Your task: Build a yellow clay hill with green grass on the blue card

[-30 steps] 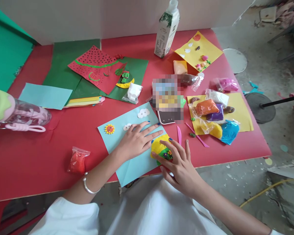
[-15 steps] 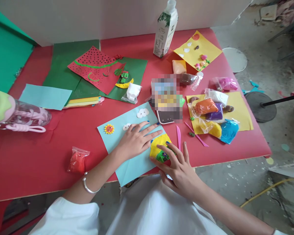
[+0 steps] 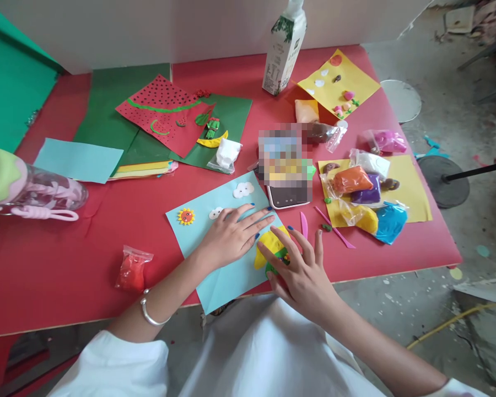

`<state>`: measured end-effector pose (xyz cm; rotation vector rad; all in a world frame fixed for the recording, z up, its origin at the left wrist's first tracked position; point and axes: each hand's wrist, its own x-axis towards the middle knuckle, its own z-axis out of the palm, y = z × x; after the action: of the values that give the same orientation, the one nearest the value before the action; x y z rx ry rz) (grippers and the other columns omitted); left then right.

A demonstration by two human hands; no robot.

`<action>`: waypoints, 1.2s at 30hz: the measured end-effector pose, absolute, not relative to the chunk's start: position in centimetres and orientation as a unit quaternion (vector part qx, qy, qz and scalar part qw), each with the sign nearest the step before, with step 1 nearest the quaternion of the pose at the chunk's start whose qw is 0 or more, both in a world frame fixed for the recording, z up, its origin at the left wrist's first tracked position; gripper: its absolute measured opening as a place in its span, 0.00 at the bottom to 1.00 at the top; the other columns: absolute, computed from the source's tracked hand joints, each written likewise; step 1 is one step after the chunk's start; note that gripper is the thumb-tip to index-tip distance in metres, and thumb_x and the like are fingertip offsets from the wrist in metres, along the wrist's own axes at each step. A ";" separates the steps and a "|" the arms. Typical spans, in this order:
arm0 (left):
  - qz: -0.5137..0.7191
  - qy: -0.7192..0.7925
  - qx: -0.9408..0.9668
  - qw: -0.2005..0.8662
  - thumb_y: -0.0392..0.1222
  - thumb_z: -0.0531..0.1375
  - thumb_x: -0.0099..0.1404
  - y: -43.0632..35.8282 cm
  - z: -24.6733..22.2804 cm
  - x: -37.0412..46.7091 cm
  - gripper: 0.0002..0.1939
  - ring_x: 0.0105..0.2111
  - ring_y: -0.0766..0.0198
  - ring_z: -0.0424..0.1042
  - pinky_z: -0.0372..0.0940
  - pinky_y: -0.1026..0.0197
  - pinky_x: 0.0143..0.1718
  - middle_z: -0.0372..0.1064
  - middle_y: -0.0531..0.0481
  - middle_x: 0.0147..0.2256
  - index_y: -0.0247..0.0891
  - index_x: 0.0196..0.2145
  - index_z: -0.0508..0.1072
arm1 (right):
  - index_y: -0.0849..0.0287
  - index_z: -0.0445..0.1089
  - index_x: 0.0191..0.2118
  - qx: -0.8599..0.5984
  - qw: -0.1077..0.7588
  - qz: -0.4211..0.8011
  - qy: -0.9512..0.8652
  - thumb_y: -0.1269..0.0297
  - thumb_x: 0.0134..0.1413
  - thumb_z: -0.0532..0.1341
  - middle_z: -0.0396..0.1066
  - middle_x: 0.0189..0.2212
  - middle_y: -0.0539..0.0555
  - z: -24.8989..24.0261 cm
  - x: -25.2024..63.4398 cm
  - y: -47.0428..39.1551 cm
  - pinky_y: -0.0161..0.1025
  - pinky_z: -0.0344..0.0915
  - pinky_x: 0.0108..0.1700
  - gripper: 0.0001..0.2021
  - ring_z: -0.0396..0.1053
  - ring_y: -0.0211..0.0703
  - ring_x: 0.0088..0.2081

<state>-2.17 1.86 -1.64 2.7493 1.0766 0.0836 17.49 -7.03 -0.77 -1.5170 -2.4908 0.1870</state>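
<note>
A light blue sheet of paper (image 3: pixel 227 286) lies at the table's front edge, with a clay sun (image 3: pixel 186 216) and white clay clouds (image 3: pixel 243 190) on it. My left hand (image 3: pixel 231 234) rests flat across the sheet, fingers spread, partly covering the smaller cloud. At the sheet's right corner is yellow clay (image 3: pixel 268 242) with green clay and small flower shapes below it. My right hand (image 3: pixel 300 270) hovers or rests over this clay with its fingers apart, hiding part of it; whether the fingertips press on it I cannot tell.
A phone (image 3: pixel 289 196) with a blurred screen lies beyond the sheet. Right of it are a pink clay knife (image 3: pixel 303 224), a thin pink stick (image 3: pixel 334 227) and several clay bags (image 3: pixel 352 180). A carton (image 3: pixel 284 49) stands behind; a red clay bag (image 3: pixel 133 270) and bottle (image 3: pixel 53 190) lie left.
My right hand has shifted slightly over the yellow and green clay and covers more of it. My left hand stays on the sheet. The whole view has moved a little.
</note>
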 end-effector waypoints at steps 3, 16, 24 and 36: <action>0.033 0.364 0.926 0.092 0.38 0.47 0.72 1.9 -1.8 -2.2 0.29 0.62 0.54 0.59 0.58 0.51 0.54 0.56 0.60 0.66 0.56 0.68 0.51 | 0.49 0.63 0.63 -0.508 0.103 0.055 -0.854 0.60 0.62 0.56 0.58 0.63 0.60 -0.8 17.4 -7.2 0.74 0.41 0.63 0.24 0.52 0.64 0.63; 0.032 0.364 0.926 0.098 0.38 0.48 0.72 1.9 -1.8 -2.2 0.28 0.62 0.54 0.59 0.58 0.50 0.54 0.56 0.58 0.65 0.54 0.67 0.53 | 0.49 0.67 0.60 -0.493 0.099 0.089 -0.860 0.59 0.62 0.55 0.60 0.61 0.60 -0.4 17.0 -7.7 0.72 0.41 0.64 0.21 0.53 0.62 0.63; 0.033 0.365 0.925 0.098 0.40 0.47 0.73 1.8 -1.6 -2.2 0.27 0.62 0.54 0.59 0.59 0.50 0.54 0.57 0.58 0.65 0.54 0.67 0.54 | 0.48 0.62 0.63 -0.534 0.108 0.063 -0.836 0.58 0.63 0.55 0.55 0.65 0.61 -0.4 17.7 -6.8 0.76 0.38 0.63 0.23 0.51 0.65 0.63; 0.022 0.361 0.928 0.092 0.39 0.46 0.73 1.9 -1.7 -2.1 0.26 0.62 0.55 0.58 0.57 0.51 0.54 0.54 0.61 0.66 0.52 0.67 0.54 | 0.50 0.67 0.60 -0.506 0.101 0.084 -0.853 0.60 0.63 0.55 0.58 0.63 0.61 -0.8 17.5 -7.0 0.75 0.42 0.63 0.20 0.52 0.64 0.63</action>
<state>-2.14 1.86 -1.73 2.7566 1.0710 0.0648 17.51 -7.04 -0.83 -1.4935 -2.5186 0.2471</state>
